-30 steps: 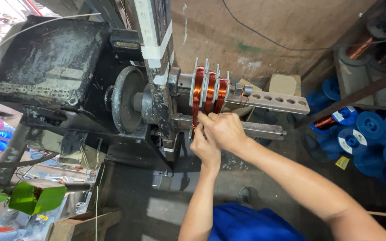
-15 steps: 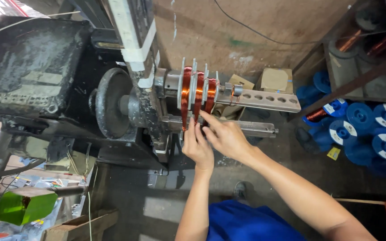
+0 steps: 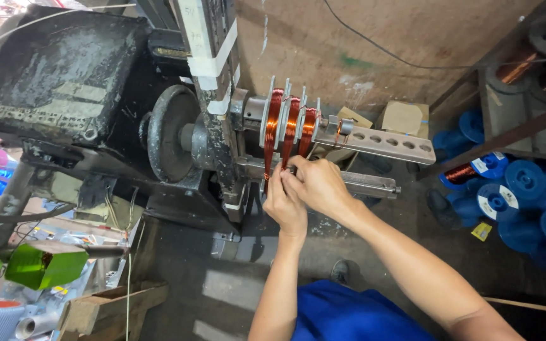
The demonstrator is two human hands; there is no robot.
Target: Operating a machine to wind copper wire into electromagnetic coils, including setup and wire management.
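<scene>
Both hands raised to the underside of the copper coils [image 3: 289, 129] wound in three slots of a white-plated winding form [image 3: 285, 117] on a black winding machine [image 3: 178, 136]. Left hand [image 3: 284, 205] directly below the coils, fingers curled and pressed together, apparently pinching wire at the bottom of the leftmost winding; exact contact hidden behind the knuckles. Right hand [image 3: 319, 184] touching the left, just beside and slightly above it, fingers folded inward toward the same point; cannot tell whether pinching wire or only steadying. Perforated metal bar [image 3: 383, 144] extending away to the right of the right hand, a second rail [image 3: 368, 184] passing just behind it. Heavy flywheel [image 3: 165, 139] to the left of the left hand, beyond a taped upright post [image 3: 213, 69]. Blue spools [image 3: 526, 196] piled well apart to the right; green object [image 3: 42, 265] well apart, low to the left. Judgement on the work in hand: best done with fine wire gripped close to the form, turns kept seated in their own slot, pull kept gentle and in line with the winding to avoid kinks or scraped enamel. Fingers best kept clear of the flywheel side and the plate edges.
</scene>
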